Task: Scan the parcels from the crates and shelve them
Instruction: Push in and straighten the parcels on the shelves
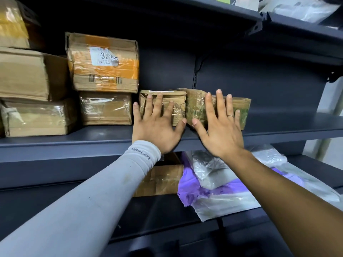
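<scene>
Two small taped cardboard parcels sit side by side on the dark grey shelf [278, 127]. My left hand [157, 125], in a grey sleeve, lies flat with straight spread fingers against the front of the left parcel [178, 98]. My right hand [220, 127], a ring on one finger, lies flat with straight fingers against the right parcel [196, 106], which has green tape and stands slightly skewed. Neither hand grips anything.
Stacked cardboard boxes fill the shelf's left side, one with a white label [104, 56] and orange tape. The shelf below holds a brown box [163, 180] and purple and white plastic mailer bags [213, 190]. More bags [300, 8] lie on the upper shelf.
</scene>
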